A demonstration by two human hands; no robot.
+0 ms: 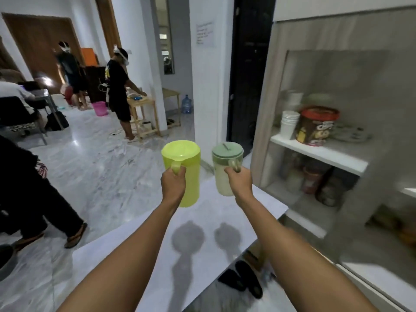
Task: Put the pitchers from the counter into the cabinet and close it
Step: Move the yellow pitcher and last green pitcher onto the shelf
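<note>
Marble floor spreads far left; below your arms lies the white counter (225,212). Your left hand (172,179) grips the yellow-green pitcher (184,170) by its handle, your right hand (239,180) the pale green-lidded pitcher (225,167), both held above the counter, left of the cabinet (319,154).

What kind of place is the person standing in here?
Probably a home-like shared room with a pantry corner: a glass-fronted cabinet of stacked cups and food tubs, a white counter, marble floor.
</note>
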